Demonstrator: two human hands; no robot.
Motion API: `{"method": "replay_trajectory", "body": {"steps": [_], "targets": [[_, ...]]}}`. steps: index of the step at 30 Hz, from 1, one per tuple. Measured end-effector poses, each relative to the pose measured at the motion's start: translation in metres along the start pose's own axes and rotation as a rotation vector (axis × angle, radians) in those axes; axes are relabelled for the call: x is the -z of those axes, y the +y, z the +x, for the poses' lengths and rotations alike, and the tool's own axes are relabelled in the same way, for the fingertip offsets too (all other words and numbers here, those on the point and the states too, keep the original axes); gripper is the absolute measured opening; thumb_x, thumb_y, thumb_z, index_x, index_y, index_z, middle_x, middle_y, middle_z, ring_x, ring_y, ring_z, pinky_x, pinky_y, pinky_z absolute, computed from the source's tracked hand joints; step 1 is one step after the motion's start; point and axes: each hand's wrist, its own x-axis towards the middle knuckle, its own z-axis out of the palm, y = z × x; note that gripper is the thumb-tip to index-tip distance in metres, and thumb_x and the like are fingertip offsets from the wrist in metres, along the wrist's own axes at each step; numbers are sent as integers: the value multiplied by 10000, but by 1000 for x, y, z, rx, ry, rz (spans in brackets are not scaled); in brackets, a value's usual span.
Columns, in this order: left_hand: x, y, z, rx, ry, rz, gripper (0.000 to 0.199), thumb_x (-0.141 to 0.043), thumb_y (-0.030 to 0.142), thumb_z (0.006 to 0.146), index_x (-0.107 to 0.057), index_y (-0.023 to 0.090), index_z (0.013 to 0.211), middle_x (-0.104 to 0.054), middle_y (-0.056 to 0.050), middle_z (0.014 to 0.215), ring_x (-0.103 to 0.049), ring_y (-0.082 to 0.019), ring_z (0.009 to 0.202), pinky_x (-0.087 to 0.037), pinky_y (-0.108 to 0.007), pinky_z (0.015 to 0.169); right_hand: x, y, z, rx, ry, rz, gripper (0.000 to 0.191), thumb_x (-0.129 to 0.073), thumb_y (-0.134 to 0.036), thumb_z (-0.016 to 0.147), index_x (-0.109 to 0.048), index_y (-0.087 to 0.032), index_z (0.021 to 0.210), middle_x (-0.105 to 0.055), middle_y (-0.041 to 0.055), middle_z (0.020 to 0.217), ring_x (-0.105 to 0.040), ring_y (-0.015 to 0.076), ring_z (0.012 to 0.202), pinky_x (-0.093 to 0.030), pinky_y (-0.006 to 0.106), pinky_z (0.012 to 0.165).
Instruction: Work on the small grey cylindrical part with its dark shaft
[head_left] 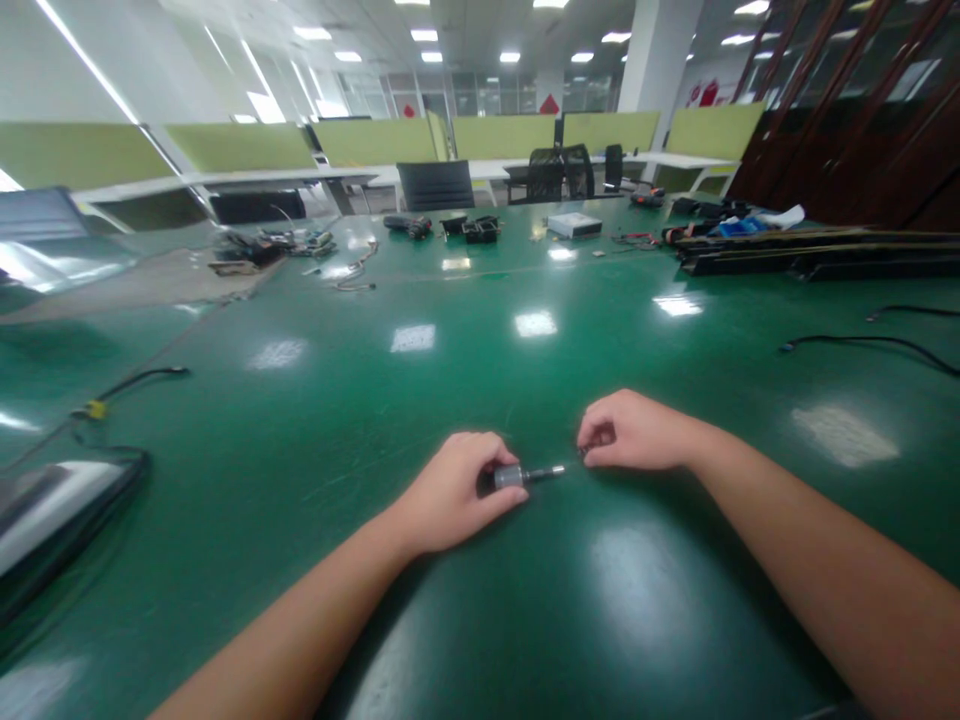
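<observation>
My left hand (457,490) grips a small grey cylindrical tool (508,477) between thumb and fingers, low over the green table (465,380). The tool's thin dark shaft points right and ends in a bright metal tip. A short gap to the right of that tip, my right hand (619,432) is closed, thumb and fingertips pinched together near the tabletop. Something small and dark shows at those fingertips, too small to make out.
Black cables lie at the left (154,373) and right (862,340). A dark-edged device (64,510) sits at the near left. Along the far side are electronic parts (262,248), a white box (574,224) and long black bars (817,255).
</observation>
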Motion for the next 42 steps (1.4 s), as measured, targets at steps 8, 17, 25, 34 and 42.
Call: {"method": "replay_trajectory", "body": {"steps": [8, 17, 25, 34, 42], "targets": [[4, 8, 3, -15, 1, 8, 219, -713, 388, 857, -640, 200, 940, -661, -26, 892, -594, -206, 826, -432, -334, 787, -22, -23, 6, 157, 6, 45, 122, -738, -259, 816, -771, -177, 900, -686, 17, 805, -608, 131, 710, -441, 246, 646], [-5, 8, 14, -20, 37, 1, 275, -761, 389, 798, -631, 195, 944, -663, -33, 893, -600, -208, 830, -433, -328, 766, -43, -31, 15, 242, 156, -13, 130, -698, -232, 856, -764, -169, 950, -713, 44, 875, -622, 163, 813, -448, 277, 751], [-6, 8, 15, -1, 18, -7, 190, -665, 376, 894, -663, 208, 983, -680, -22, 892, -607, -194, 828, -441, -322, 778, -42, -29, 13, 264, 156, -25, 113, -691, -215, 859, -760, -173, 938, -709, 45, 875, -623, 161, 813, -454, 276, 758], [-7, 6, 15, -7, 21, 12, 206, -693, 391, 866, -656, 207, 950, -676, -27, 892, -610, -208, 844, -437, -339, 805, -42, -27, 13, 282, 151, -23, 112, -692, -213, 858, -754, -180, 946, -691, 32, 855, -600, 153, 791, -435, 269, 734], [-7, 4, 13, -14, 15, 14, 209, -694, 393, 863, -647, 205, 942, -672, -29, 893, -605, -208, 837, -442, -341, 804, -41, -26, 11, 260, 136, -42, 114, -692, -216, 852, -745, -181, 947, -693, 38, 878, -609, 160, 818, -441, 276, 753]]}}
